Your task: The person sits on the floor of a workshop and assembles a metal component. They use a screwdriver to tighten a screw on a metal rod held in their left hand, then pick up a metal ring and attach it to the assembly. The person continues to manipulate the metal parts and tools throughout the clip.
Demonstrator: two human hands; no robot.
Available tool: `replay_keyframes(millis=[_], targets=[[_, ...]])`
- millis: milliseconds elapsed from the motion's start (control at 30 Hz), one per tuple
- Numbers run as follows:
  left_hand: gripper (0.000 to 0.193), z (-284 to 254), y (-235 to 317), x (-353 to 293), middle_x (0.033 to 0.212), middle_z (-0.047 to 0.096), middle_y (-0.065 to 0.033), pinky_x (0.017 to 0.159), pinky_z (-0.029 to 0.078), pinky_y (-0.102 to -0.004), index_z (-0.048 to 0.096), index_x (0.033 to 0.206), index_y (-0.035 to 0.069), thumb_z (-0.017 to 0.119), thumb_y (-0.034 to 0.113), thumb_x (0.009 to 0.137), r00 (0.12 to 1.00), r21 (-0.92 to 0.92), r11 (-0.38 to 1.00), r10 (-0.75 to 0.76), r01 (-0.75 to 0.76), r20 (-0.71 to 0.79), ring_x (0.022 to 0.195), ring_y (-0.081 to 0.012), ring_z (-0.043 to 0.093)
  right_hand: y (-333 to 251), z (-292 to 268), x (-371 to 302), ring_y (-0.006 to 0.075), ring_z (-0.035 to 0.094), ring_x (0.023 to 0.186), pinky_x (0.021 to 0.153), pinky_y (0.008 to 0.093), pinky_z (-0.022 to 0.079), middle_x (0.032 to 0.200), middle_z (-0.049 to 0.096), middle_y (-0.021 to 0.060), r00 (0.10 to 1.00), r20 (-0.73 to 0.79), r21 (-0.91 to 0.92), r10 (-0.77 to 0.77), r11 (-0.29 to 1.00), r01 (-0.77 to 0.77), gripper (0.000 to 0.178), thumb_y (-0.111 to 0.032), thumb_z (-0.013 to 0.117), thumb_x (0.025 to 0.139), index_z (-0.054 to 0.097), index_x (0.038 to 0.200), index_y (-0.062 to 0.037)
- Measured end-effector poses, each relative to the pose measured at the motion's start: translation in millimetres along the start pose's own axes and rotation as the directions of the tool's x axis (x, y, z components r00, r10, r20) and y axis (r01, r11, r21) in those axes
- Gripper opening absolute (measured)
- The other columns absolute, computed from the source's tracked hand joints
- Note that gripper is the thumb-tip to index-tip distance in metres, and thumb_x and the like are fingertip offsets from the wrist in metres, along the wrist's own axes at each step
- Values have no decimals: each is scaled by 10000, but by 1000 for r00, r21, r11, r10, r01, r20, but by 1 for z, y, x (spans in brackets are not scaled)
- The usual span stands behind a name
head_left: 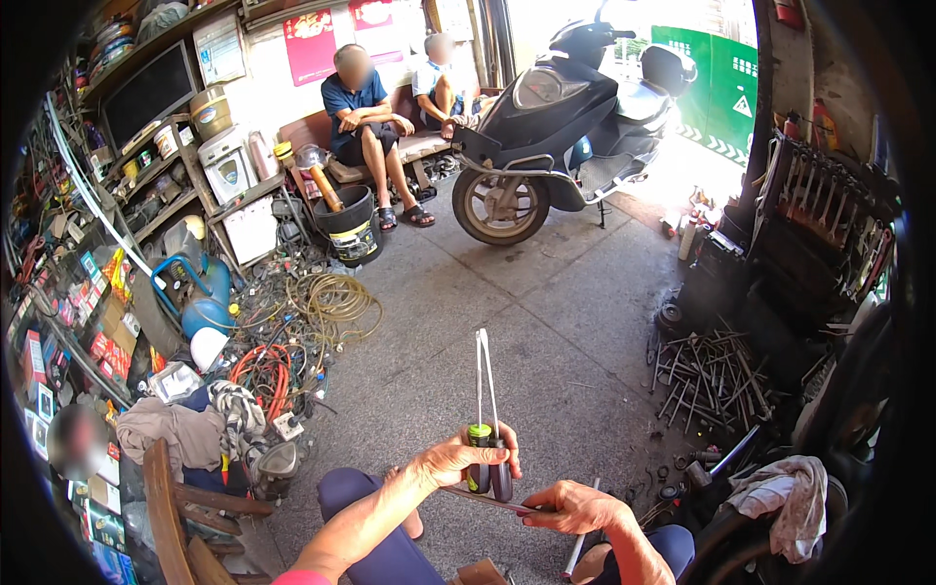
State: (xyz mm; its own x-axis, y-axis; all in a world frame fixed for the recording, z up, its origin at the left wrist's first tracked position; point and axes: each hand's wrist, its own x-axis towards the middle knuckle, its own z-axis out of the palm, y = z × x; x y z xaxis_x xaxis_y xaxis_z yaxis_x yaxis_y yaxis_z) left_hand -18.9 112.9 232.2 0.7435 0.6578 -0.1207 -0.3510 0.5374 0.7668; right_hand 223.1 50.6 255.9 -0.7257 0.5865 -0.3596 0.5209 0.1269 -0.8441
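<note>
My left hand (453, 460) is closed around the handles of two screwdrivers (486, 390), one with a green and black handle and one dark, their long metal shafts pointing up and away. My right hand (575, 509) sits just below and to the right, gripping a thin flat metal strip (492, 501) that runs toward my left wrist. Both forearms come in from the lower edge, over my knees in dark blue trousers.
A black scooter (556, 127) is parked ahead. Two people sit on a bench (414, 146) behind it. Coiled cables (331, 302), a black bucket (353, 229) and shelves crowd the left. Loose metal tools (717, 375) lie right. A wooden chair (180, 517) stands lower left.
</note>
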Motion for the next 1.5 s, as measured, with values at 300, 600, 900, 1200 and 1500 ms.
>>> replay_keyframes(millis=[300,600,900,1200,1500], targets=[[218,13,8,-4,926,636,-96,1004,471,-515,610,1034,54,722,105,854,991,-207,976,85,-61,106,1009,-277,618,-2,-2,3,208,568,629,624,376,451,650,594,110,999,-41,-38,24,999,-26,270,-312,628,922,698,1066,-94],[237,15,6,-5,888,614,-87,998,467,-521,605,1053,57,718,144,862,990,-255,965,91,-62,105,959,-249,599,-2,5,10,187,567,631,627,373,455,651,594,89,999,43,30,-24,999,23,262,-293,647,916,700,1080,-96],[310,18,-5,-7,899,620,-91,1000,467,-513,599,1145,34,705,144,875,978,-274,956,-47,103,204,974,-238,601,-6,4,7,258,615,650,640,407,467,664,621,119,1000,-20,-41,-9,999,8,246,-307,658,895,685,972,-74],[273,11,0,-2,895,612,-79,1027,443,-519,612,1106,66,717,163,873,982,-142,987,99,-76,159,958,-229,603,-13,4,6,181,576,609,602,362,459,635,598,81,997,-60,-43,-44,998,41,297,-352,662,918,702,966,-62],[417,13,0,-4,957,654,-108,992,472,-471,549,1245,30,706,135,873,978,-89,994,82,-66,193,998,-255,631,-13,6,5,197,581,591,594,372,464,626,598,81,994,-89,-115,-59,992,49,287,-349,670,912,701,924,-63]])
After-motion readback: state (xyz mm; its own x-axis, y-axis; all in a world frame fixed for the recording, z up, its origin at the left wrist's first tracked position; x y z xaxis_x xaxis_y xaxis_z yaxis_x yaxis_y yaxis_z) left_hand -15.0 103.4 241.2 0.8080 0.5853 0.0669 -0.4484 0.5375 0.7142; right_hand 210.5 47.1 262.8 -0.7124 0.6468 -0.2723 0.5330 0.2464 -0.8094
